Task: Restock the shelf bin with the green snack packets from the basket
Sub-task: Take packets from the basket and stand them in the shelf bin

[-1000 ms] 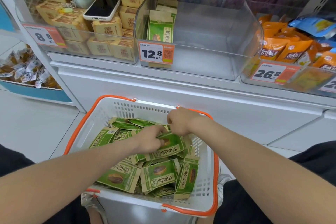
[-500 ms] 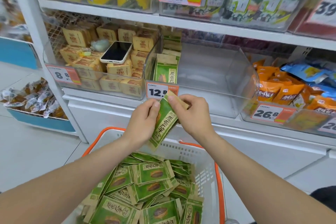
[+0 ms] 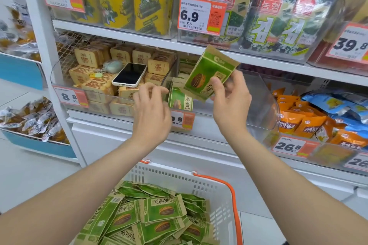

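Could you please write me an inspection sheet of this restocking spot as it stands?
Surface: white shelf carries the clear bin, a few green packets standing at its left end.
Job's things: held green packet in front of the bin; basket below holds many more.
Clutter: phone lying on the tan packets in the neighbouring bin.
Hands: right hand grips the packet; left hand open, holding nothing.
Cables: nothing seen.
Surroundings: seaweed packs above, orange packets to the right.
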